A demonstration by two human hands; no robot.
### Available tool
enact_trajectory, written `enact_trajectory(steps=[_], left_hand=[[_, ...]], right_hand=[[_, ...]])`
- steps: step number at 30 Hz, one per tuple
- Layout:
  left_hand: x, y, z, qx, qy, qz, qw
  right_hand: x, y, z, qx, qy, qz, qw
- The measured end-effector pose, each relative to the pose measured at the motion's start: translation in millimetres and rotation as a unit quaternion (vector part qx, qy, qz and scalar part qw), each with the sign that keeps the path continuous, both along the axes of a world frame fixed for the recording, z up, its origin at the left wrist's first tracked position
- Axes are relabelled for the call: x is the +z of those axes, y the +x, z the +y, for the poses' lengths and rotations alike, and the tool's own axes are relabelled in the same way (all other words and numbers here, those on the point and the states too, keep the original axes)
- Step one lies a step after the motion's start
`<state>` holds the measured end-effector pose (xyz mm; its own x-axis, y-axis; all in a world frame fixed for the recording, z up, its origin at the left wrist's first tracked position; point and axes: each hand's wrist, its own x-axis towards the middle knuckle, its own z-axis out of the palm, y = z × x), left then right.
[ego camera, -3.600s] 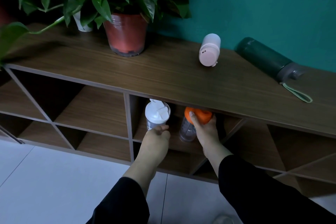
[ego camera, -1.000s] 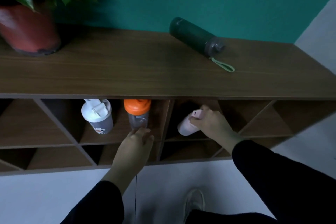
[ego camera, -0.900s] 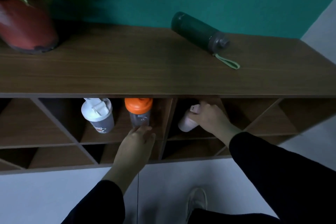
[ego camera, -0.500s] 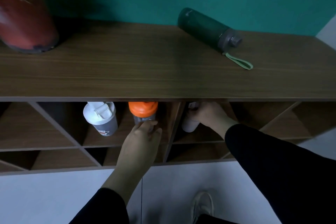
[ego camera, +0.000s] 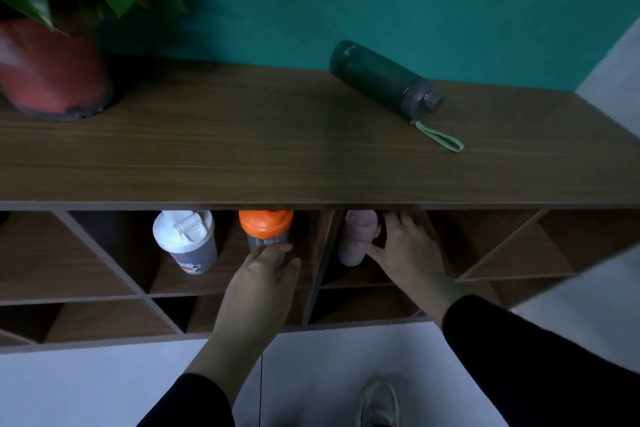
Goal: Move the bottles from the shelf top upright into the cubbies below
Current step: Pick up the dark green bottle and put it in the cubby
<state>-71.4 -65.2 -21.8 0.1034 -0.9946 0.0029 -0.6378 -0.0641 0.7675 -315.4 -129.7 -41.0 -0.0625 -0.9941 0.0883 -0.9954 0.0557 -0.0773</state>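
A dark green bottle [ego camera: 375,80] with a grey cap and a green loop lies on its side on the wooden shelf top [ego camera: 242,149]. In the cubby below, a white-lidded shaker [ego camera: 187,239] and an orange-capped bottle [ego camera: 266,224] stand upright. My left hand [ego camera: 261,279] rests its fingertips against the orange-capped bottle's lower body. A pale pink bottle [ego camera: 356,236] stands upright in the neighbouring cubby to the right. My right hand [ego camera: 405,253] is beside it with fingers spread, only the thumb touching it.
A red plant pot [ego camera: 52,73] with green leaves stands at the left end of the shelf top. Diagonal dividers split the cubbies [ego camera: 502,246] on both sides. A teal wall is behind. My shoe [ego camera: 379,406] is on the white floor.
The pink bottle went from tilted in my right hand to upright in the cubby, and the fingers have spread off it. My left hand stayed at the orange-capped bottle.
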Motion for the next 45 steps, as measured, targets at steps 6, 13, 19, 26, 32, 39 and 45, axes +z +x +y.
enact_trajectory(steps=[6,13,19,26,32,39,45], left_hand=[[17,-3,2,0.005,-0.062,0.032,0.998],[35,4,5,0.031,-0.138,0.031,0.989],[36,13,2,0.028,-0.133,0.028,0.99],[33,18,-2,0.028,-0.128,0.024,0.991],[34,14,-2,0.021,-0.142,0.021,0.989],[34,6,16,-0.002,-0.148,0.017,0.989],[31,-2,43,-0.02,-0.152,0.025,0.988]], right_hand=[[37,-14,67,0.258,-0.156,-0.088,0.949],[149,-5,0,0.105,-0.281,-0.25,0.921],[158,-26,-112,-0.104,-0.135,-0.347,0.922],[142,-31,-151,-0.112,-0.099,-0.359,0.922],[148,-23,-138,-0.084,-0.197,-0.367,0.905],[201,-31,-12,-0.012,-0.305,-0.459,0.834],[233,-51,138,0.044,-0.288,-0.451,0.844]])
